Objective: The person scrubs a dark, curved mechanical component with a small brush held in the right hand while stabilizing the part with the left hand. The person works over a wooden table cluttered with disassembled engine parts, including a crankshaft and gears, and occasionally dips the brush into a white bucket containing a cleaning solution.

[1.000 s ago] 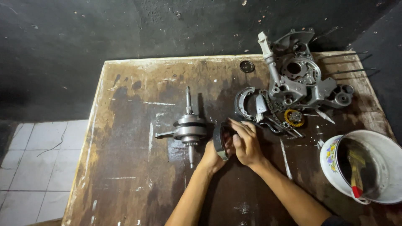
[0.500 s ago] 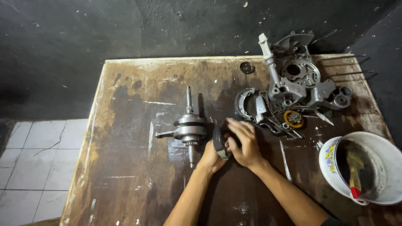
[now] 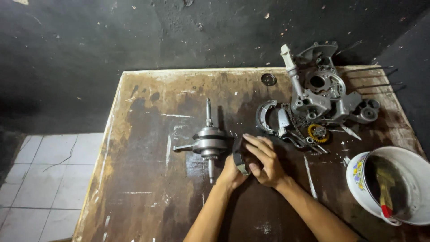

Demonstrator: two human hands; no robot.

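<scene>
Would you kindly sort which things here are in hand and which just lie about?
In hand:
left hand
right hand
dark round drum-shaped part, held between both hands

Lying about:
crankshaft
engine casing
curved metal shoe
chain
yellow gear
white bowl with brush

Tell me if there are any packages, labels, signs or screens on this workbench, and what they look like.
None in view: no package, label, sign or screen.
Nearest thing to a container: a white enamel basin with a flower pattern on its rim, at the table's right edge, holding dark liquid and a brush with a red handle.
</scene>
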